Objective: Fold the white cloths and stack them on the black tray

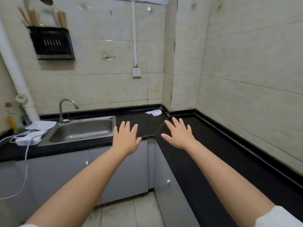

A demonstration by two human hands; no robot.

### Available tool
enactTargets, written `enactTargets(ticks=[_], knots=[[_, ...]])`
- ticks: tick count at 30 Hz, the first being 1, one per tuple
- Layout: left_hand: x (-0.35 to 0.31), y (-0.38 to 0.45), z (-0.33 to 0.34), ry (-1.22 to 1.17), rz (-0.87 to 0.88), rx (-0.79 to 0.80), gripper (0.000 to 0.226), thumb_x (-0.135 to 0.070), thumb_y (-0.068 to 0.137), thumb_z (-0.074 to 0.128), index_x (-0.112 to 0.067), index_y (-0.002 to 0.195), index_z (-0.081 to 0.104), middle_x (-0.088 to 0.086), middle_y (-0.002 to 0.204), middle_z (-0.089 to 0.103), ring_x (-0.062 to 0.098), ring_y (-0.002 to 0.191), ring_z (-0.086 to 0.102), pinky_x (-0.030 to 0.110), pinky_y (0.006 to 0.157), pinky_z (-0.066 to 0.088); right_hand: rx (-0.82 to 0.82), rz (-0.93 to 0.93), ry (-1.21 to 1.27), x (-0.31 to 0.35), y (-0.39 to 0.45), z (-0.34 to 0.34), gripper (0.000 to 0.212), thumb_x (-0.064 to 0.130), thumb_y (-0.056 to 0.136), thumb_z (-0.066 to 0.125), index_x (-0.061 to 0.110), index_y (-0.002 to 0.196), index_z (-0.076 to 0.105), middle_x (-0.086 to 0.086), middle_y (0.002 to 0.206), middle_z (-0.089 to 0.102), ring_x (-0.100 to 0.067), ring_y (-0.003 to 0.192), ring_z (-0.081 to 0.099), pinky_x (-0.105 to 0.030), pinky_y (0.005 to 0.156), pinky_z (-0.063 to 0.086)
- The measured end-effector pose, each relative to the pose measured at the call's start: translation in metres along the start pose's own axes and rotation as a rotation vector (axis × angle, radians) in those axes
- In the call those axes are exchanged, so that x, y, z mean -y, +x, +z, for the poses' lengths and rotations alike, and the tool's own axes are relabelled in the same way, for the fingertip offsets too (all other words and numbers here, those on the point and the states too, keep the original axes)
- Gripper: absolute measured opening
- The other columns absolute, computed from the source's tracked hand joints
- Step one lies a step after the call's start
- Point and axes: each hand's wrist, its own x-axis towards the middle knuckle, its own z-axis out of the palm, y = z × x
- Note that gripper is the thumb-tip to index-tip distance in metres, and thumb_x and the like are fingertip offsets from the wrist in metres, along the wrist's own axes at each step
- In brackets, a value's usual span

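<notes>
A crumpled white cloth [154, 112] lies on the black L-shaped counter [213, 154] in the far corner, against the back wall. My left hand [127, 138] stretches forward over the counter's front edge, fingers spread, holding nothing. My right hand [177, 134] is also spread and empty, above the counter near the corner seam. Both hands are well short of the cloth. More white cloth [41, 125] lies left of the sink. No black tray can be made out against the dark counter.
A steel sink [82, 131] with a tap [63, 108] is set in the counter at left. White items and a cable [26, 153] lie beside it. A black utensil rack [52, 43] hangs on the tiled wall. Grey cabinets [124, 174] stand below.
</notes>
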Motion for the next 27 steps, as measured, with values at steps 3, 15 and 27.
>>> enactTargets(ticks=[3, 15, 27], knots=[[0.013, 0.067, 0.005, -0.009, -0.015, -0.005, 0.058, -0.042, 0.098, 0.029, -0.020, 0.148, 0.011, 0.011, 0.157, 0.007, 0.027, 0.146, -0.001, 0.048, 0.117, 0.006, -0.031, -0.005, 0.010, -0.006, 0.076, 0.000, 0.062, 0.047, 0.094, 0.035, 0.025, 0.147, 0.011, -0.005, 0.158, 0.003, -0.030, 0.145, -0.004, -0.054, 0.115, 0.007], [0.089, 0.295, 0.081, -0.012, 0.025, 0.069, 0.058, -0.041, 0.098, 0.031, -0.017, 0.147, 0.014, 0.012, 0.157, 0.007, 0.029, 0.146, 0.000, 0.046, 0.119, 0.007, 0.061, 0.062, -0.019, -0.016, 0.323, 0.064, 0.060, 0.044, 0.095, 0.036, 0.021, 0.146, 0.015, -0.007, 0.157, 0.011, -0.030, 0.145, 0.001, -0.052, 0.116, 0.011], [0.111, 0.551, 0.164, -0.055, 0.271, 0.184, 0.058, -0.039, 0.098, 0.034, -0.015, 0.147, 0.013, 0.012, 0.157, 0.007, 0.028, 0.146, 0.000, 0.046, 0.118, 0.006, 0.151, 0.302, -0.050, -0.048, 0.541, 0.125, 0.057, 0.043, 0.094, 0.039, 0.018, 0.143, 0.024, -0.006, 0.154, 0.021, -0.028, 0.144, 0.010, -0.053, 0.114, 0.016]])
